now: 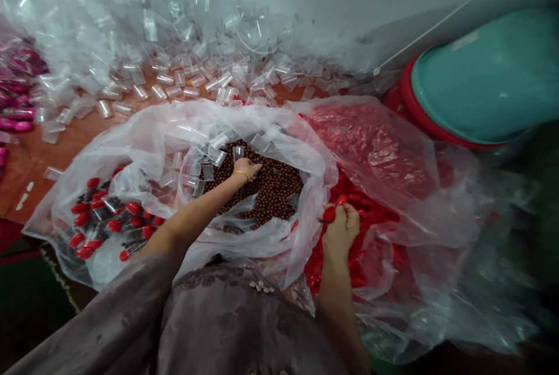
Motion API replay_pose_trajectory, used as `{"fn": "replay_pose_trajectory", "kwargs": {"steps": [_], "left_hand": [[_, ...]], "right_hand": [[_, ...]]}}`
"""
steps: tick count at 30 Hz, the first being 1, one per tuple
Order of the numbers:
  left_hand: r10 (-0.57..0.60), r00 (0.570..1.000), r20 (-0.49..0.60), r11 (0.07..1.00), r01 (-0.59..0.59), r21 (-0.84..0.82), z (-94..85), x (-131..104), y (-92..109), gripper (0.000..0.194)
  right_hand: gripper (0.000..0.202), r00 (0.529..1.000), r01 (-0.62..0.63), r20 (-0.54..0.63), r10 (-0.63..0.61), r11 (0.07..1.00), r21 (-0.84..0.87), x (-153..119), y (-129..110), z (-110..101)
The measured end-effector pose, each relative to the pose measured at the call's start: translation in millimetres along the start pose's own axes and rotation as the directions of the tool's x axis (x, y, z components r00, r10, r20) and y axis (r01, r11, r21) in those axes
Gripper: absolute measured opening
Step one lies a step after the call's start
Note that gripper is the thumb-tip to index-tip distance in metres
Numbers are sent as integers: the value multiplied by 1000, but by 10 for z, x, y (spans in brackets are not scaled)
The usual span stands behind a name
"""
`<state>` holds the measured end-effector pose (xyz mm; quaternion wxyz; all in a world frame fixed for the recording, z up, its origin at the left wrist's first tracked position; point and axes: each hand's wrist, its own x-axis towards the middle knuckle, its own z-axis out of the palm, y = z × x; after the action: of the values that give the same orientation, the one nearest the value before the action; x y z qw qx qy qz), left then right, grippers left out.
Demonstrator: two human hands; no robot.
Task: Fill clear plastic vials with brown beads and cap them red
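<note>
My left hand (247,170), with a thin bracelet at the wrist, reaches over a plastic bag of small round brown balls (279,188). Its fingers are closed round a clear plastic tube (238,153) that stands up from the hand. More clear tubes (213,151) lie on the balls along the bag's left side. To the right, my right hand (342,226) is closed on a red cap (329,214), just above a bag of loose red caps (362,253). Part of the grip on each thing is hidden by the fingers.
A large heap of clear tubes (166,79) covers the back of the orange table (26,188). Red-capped filled tubes (105,212) sit in plastic at left. Pink pieces (17,95) lie at far left; a turquoise tub (489,78) stands at the right.
</note>
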<state>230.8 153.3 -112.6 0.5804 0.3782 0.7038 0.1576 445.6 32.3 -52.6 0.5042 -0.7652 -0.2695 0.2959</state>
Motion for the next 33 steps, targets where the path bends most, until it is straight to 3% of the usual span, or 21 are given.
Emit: {"fn": "replay_pose_trajectory", "kwargs": {"steps": [3,6,9,11,13,15,18,22,25,27,29,31,33], "left_hand": [[90,996,-8,990,-90,-111,45,49,-4,18],[297,953,55,923,-272,-271,-54,-48,-123,25],[554,824,119,794,-479,-374,-228,-249,-250,29],[657,741,135,739,-600,-305,-328,-402,-300,26],[706,697,127,704,-670,-236,-382,-542,-330,24],[673,727,133,732,-629,-263,-389,-651,-361,27],[522,835,173,834,-457,-309,-368,-748,-431,34],[261,958,117,964,-252,-88,-440,-800,-522,48],[72,978,197,997,-73,-2,-566,-819,-558,54],[64,965,255,989,-96,115,-638,-819,-572,56],[169,953,252,900,-254,354,-681,-800,-582,55],[328,919,219,691,-391,608,-697,-756,-587,47],[465,856,225,476,-457,752,-699,-691,-590,38]], "right_hand": [[27,999,14,46,-17,998,67,-59,-96,64],[35,991,-1,132,-19,989,150,-146,-187,85],[31,956,-98,291,40,977,190,-253,-268,125],[27,909,-166,409,77,968,187,-330,-319,199],[26,865,-217,493,96,957,194,-405,-365,311],[30,832,-272,542,122,940,207,-467,-394,439],[36,809,-337,556,191,926,172,-523,-378,588],[37,822,-262,529,211,965,23,-555,-239,633],[37,822,-170,546,163,985,-38,-588,-110,603],[36,819,-124,559,131,991,-51,-614,-35,585],[37,814,-96,569,117,993,-68,-629,37,577],[38,813,-78,570,120,992,-98,-627,118,580],[38,819,-57,561,122,990,-131,-606,214,589]]}}
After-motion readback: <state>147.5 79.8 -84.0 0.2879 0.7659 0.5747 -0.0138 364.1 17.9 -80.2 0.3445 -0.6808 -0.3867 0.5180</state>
